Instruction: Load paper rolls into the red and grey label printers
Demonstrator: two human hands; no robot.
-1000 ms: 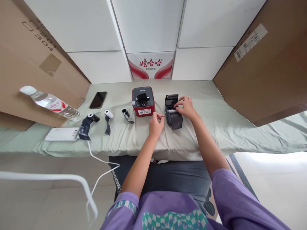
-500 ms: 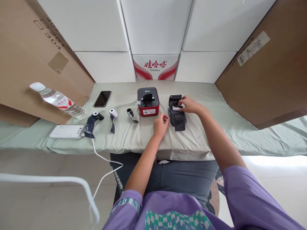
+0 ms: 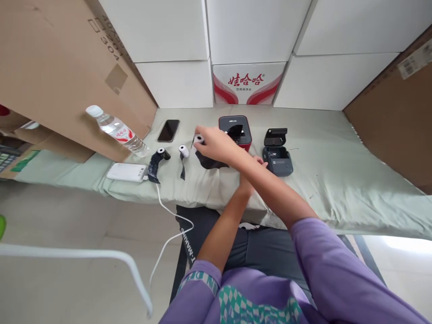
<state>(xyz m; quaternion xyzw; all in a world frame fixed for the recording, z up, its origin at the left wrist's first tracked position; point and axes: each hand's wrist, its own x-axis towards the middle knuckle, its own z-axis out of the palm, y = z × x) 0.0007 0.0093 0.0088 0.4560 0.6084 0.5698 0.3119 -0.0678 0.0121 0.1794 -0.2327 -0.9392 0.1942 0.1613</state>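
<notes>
My right hand [image 3: 214,143] reaches across to the left and is closed on a small white paper roll [image 3: 198,138] with a dark strip trailing from it. Under that forearm, my left hand [image 3: 259,161] is partly hidden; its visible fingers look loosely apart beside the dark grey label printer [image 3: 279,163]. The printer's lid [image 3: 275,137] stands up, and its bay shows no roll. Behind my right hand is a red and black printer [image 3: 241,128], partly covered. Left of the hand stand a white roll [image 3: 183,151] with a dark tail and a dark roll [image 3: 162,154] with a patterned strip.
A phone [image 3: 168,130] lies toward the back. A tilted water bottle [image 3: 118,130] leans by the left carton [image 3: 74,67]. A white power bank [image 3: 127,172] has a white cable [image 3: 173,233] hanging over the table's front edge. White boxes [image 3: 175,83] line the back.
My right hand has lifted the paper roll out of the dark printer and carried it left past the red printer. The view has shifted right; my left hand stays near the dark printer.
</notes>
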